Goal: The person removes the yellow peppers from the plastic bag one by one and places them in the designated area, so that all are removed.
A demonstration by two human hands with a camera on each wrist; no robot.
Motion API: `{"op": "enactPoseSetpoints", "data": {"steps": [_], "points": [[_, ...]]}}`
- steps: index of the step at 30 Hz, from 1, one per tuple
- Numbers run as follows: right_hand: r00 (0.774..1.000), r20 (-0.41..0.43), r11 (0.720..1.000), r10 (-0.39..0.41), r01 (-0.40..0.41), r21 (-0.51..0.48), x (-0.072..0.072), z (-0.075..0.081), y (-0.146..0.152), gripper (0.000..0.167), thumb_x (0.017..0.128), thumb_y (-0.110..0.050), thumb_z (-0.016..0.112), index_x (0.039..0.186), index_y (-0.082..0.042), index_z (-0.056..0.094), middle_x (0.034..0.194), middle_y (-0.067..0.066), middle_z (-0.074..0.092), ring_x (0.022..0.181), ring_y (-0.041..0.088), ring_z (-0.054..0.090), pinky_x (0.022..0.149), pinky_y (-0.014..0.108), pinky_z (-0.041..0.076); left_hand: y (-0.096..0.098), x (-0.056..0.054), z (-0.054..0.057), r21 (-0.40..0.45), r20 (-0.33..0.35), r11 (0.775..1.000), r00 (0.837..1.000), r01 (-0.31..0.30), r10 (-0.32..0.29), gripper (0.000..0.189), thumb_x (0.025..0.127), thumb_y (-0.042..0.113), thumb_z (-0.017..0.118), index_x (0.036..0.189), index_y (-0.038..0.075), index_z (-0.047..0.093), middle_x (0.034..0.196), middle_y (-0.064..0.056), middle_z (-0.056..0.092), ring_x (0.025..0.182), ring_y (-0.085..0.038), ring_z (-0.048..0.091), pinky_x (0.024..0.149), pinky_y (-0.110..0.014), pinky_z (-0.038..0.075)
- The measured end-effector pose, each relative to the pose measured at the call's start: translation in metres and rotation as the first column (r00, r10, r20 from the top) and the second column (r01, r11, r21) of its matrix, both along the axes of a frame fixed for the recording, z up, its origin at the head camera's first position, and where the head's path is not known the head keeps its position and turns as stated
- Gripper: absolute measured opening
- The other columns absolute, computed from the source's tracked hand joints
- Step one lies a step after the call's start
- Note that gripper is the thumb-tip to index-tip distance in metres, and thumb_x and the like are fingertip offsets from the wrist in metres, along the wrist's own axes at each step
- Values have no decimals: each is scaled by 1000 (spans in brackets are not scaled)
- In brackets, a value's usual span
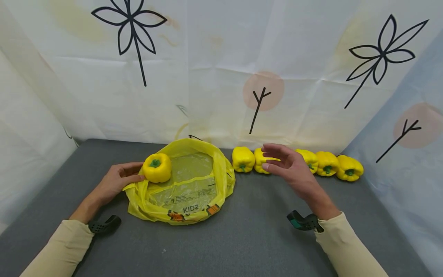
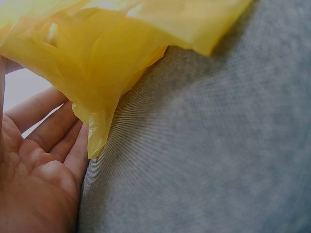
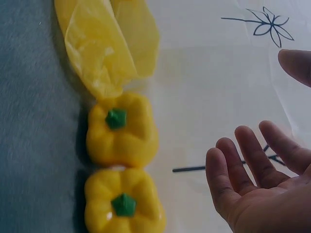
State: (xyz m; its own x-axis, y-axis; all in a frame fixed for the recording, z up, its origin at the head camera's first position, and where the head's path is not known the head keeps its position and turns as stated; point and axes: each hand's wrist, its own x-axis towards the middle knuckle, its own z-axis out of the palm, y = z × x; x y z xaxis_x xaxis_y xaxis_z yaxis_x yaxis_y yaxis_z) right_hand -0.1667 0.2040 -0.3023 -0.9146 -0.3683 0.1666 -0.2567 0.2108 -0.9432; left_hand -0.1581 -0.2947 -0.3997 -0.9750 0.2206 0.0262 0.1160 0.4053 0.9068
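Observation:
A yellow bell pepper [image 1: 157,168] with a green stem is at the left rim of an open yellow plastic bag [image 1: 226,179]. My left hand [image 1: 119,179] holds this pepper from its left side, thumb in front and fingers partly hidden behind. In the left wrist view, bag plastic [image 2: 99,58] hangs in front of the left fingers [image 2: 53,126], and the pepper is out of sight. My right hand [image 1: 292,169] is raised with fingers spread and nothing in them. It partly covers a row of yellow bell peppers [image 1: 243,159] right of the bag.
Several more yellow peppers [image 1: 327,163] continue the row to the right, along the back of the grey table [image 1: 242,238]. Behind them rises a white printed cloth [image 1: 218,100]. The nearest pepper in the right wrist view [image 3: 124,141] touches or nearly touches the bag.

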Motion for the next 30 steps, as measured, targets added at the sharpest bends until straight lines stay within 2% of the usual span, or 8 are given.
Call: {"op": "enactPoseSetpoints", "data": {"steps": [5,11,17,22,30], "points": [[998,16,997,66,-66,-47,-6,-3,-20,56,95,-1,68,146,5,46,147,24,46,133,42,45,101,25,48,0,1,0,-1,-4,1000,1000,2,-2,57,102,21,64,149,-5,45,145,-26,50,111,9,54,89,-14,48],[990,28,987,139,-136,-87,-10,-7,-45,56,93,-1,71,145,3,49,145,26,46,132,45,46,101,30,50,1,1,0,12,-17,1000,1000,11,-11,56,102,19,64,149,-6,45,145,-28,49,112,8,55,89,-14,48],[983,14,981,184,-183,-67,-14,-8,-67,52,95,-5,71,144,-2,52,141,16,53,131,40,49,105,38,48,1,1,0,16,-22,1000,1000,16,-16,56,102,18,63,149,-6,45,145,-28,49,112,8,55,89,-15,49],[974,9,972,225,-223,-72,-19,-8,-84,51,95,-8,69,144,-4,53,143,18,52,134,41,46,110,46,41,1,1,0,14,-24,1000,1000,17,-17,56,103,18,63,149,-6,45,145,-28,49,112,9,55,89,-14,49],[966,58,967,253,-250,-55,-28,-7,-110,51,97,-12,68,145,-6,53,142,10,54,134,36,48,104,43,48,1,2,0,13,-23,1000,1000,19,-19,56,103,18,63,149,-6,44,146,-28,48,112,9,54,89,-14,48]]}}
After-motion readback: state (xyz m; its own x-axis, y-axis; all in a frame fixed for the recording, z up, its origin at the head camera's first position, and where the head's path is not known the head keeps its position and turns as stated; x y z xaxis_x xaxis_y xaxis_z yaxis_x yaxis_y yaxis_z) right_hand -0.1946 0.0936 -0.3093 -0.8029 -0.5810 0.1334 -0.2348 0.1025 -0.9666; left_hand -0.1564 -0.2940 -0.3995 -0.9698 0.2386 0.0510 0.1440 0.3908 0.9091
